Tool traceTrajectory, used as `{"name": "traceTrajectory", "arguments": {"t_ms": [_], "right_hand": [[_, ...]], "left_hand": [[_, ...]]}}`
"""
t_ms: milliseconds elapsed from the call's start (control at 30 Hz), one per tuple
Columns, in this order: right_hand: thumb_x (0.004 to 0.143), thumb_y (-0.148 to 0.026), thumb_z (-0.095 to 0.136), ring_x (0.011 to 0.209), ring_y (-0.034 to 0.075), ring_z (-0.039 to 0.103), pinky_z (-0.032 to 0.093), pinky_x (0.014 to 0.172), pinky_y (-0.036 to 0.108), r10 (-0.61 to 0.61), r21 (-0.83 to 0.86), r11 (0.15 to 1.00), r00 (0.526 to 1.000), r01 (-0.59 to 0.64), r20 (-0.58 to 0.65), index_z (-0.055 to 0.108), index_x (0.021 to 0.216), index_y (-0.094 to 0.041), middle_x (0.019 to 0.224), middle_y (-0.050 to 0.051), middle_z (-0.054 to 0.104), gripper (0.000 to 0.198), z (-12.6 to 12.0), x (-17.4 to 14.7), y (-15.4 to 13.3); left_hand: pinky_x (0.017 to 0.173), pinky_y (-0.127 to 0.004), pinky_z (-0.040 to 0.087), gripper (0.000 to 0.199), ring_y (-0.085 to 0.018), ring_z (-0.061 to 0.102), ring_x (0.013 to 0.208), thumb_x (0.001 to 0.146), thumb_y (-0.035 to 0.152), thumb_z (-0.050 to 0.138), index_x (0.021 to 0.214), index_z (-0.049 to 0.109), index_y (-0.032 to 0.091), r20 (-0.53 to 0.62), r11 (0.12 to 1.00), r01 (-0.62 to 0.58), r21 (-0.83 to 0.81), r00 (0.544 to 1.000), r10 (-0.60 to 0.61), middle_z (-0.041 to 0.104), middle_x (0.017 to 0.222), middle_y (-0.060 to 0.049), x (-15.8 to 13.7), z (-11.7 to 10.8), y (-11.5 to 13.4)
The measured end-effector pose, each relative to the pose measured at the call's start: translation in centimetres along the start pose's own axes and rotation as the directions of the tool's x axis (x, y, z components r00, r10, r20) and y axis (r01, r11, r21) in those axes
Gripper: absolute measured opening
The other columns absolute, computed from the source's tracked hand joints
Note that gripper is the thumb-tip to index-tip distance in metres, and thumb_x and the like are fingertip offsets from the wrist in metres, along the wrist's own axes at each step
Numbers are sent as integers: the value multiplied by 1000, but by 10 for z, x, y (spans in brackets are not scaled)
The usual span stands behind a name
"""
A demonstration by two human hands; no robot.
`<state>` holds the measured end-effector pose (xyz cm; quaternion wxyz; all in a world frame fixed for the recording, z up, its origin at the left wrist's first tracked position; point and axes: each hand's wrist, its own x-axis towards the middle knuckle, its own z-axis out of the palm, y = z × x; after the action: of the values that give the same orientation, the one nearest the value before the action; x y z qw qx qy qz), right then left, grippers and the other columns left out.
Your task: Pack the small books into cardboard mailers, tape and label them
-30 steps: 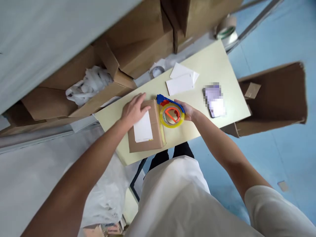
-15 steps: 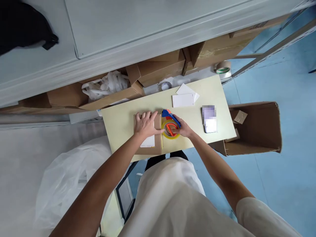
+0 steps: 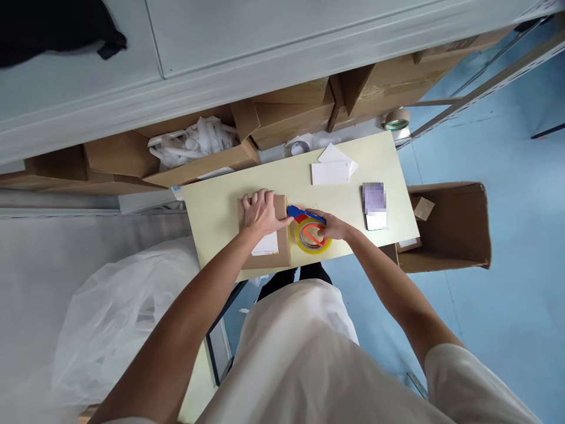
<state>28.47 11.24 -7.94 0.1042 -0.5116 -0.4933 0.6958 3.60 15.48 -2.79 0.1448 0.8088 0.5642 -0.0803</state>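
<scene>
A small brown cardboard box (image 3: 285, 235) with a white label (image 3: 265, 244) lies on the pale table (image 3: 212, 221). My left hand (image 3: 263, 215) grips its far part, the fingers bent over the top and the thumb stretched toward the right edge. My right hand (image 3: 332, 226) is closed on a tape dispenser (image 3: 316, 231) with a blue top, an orange-red frame and a roll of yellowish tape. The dispenser's blue front end is at the box's right edge, close to my left thumb. My right palm and some fingertips are hidden.
White cards (image 3: 330, 173) and a phone-like object (image 3: 375, 221), partly blurred, lie on the table. Behind are cardboard boxes (image 3: 291, 121) under a grey shelf (image 3: 265, 41), and tape rolls (image 3: 397, 119). An open carton (image 3: 459, 229) stands right; a plastic bag (image 3: 128, 312) lies left.
My right hand has moved slightly right with the tape dispenser and turned it, so its blue top lies flatter. My left hand stays on the box. The whole view has shifted a little.
</scene>
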Motion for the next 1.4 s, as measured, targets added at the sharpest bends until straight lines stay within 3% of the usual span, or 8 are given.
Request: {"name": "traceTrajectory", "arguments": {"t_ms": [167,367,533,767,900,1033,1200,1400], "right_hand": [[56,-2,58,96,22,63,50,89,35,16,-99,995,997,-8,79,48,134,-24,117,5,65,82,-9,33,-34],[58,-4,57,102,22,61,49,92,36,-43,3,999,993,43,109,38,141,-27,120,3,63,88,-14,41,-36],[57,-5,63,106,26,60,50,91,39,4,-26,1000,996,-2,85,37,141,-32,124,3,61,92,-15,4,-6],[57,-7,62,98,24,63,53,84,40,103,54,993,995,-102,-10,36,141,-32,116,2,64,91,55,-76,53],[59,-8,57,103,23,60,51,87,40,47,278,960,973,18,-225,31,143,-27,119,6,62,90,73,-55,45],[57,-11,60,99,25,61,51,87,42,-27,347,931,967,116,-252,36,140,-21,115,8,63,87,35,-2,8],[57,-8,61,96,25,60,49,90,45,-46,253,965,996,65,-78,50,131,-22,111,6,65,76,-9,39,-25],[60,-7,59,96,25,61,51,89,46,18,192,981,999,-10,-41,42,137,-28,111,3,65,82,-9,37,-21]], "left_hand": [[106,-62,-1,115,-45,8,137,42,69,73,142,31,32,231,950,-312,6,925,302,12,156,-9,-17,-8,-32],[105,-59,10,114,-46,4,137,44,72,71,143,29,32,167,996,-93,13,982,89,-6,157,-5,-10,-11,-27],[103,-57,14,110,-46,1,138,46,73,70,141,31,33,203,999,-45,25,978,39,-12,157,-3,-7,-11,-23],[101,-60,18,106,-47,2,137,54,76,63,143,26,32,152,999,54,-4,987,-52,-12,156,-5,-8,-9,-20],[98,-64,22,106,-47,5,137,60,75,58,146,15,31,101,945,319,-74,945,-311,-10,156,-9,-12,-2,-26],[93,-65,30,112,-48,11,136,61,77,53,148,1,28,105,846,512,-152,859,-501,-12,155,-16,-30,5,-37],[104,-64,10,116,-46,-5,139,57,77,58,148,7,28,51,971,240,-6,970,-239,-5,156,-13,-38,-1,-41],[106,-60,3,115,-44,13,137,59,74,59,149,5,26,100,992,128,12,987,-128,15,153,-15,-24,-8,-39]]}}
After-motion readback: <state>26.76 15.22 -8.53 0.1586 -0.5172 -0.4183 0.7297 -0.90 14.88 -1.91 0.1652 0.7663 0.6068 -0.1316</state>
